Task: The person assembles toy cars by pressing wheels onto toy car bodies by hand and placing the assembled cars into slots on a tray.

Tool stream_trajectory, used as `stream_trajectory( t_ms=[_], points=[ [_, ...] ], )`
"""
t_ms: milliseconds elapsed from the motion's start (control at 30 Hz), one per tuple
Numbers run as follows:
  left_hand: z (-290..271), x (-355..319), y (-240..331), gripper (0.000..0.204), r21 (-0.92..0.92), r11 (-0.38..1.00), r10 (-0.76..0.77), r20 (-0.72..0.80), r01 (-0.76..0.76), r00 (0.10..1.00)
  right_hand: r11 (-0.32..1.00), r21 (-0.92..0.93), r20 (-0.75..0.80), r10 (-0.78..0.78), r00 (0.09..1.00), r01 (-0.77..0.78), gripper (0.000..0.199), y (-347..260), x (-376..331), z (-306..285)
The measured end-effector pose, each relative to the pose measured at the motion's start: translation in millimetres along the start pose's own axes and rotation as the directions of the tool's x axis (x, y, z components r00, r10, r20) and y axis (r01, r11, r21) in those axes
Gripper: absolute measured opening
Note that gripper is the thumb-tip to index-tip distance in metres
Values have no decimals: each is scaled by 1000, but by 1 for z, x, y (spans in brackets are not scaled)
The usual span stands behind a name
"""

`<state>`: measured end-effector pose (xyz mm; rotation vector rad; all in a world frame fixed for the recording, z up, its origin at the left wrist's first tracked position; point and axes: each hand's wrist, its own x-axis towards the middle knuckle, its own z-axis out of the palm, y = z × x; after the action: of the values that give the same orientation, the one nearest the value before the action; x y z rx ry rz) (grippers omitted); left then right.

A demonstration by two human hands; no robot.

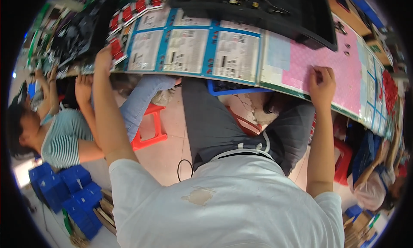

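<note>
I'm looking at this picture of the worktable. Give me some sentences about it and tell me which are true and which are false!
1. The right hand rests on a pink mat. True.
2. The left hand holds a big hammer. False: it reaches to the table edge beside small red-and-white cards; no hammer shows.
3. A black tray sits on the table beyond the pink mat. True.
4. The stool on the floor is green. False: it is red-orange.
5. Blue-framed printed sheets lie flat between the two hands. True.
</note>
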<state>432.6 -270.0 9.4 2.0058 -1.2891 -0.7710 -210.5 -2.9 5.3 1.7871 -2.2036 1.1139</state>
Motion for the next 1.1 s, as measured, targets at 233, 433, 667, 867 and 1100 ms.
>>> stream_trajectory(
  t_ms=[233,433,667,867,1100],
  points=[
    [-1,-66,13,65,791,611,463,-374,15,804,981,182,-23,66,998,-61,10,7,0,12],
    [75,-186,30,41,647,558,757,-139,-520,638,913,373,-67,207,976,-168,12,26,8,-8],
    [198,-312,103,21,58,733,678,9,-678,735,935,-351,-319,-164,933,44,42,176,117,-25],
    [238,-285,108,18,181,562,822,-14,-807,570,977,20,161,209,965,-214,52,173,100,-59],
    [249,-298,111,15,147,620,784,-110,-770,611,881,56,-344,459,819,-470,50,293,57,-146]
  ],
)
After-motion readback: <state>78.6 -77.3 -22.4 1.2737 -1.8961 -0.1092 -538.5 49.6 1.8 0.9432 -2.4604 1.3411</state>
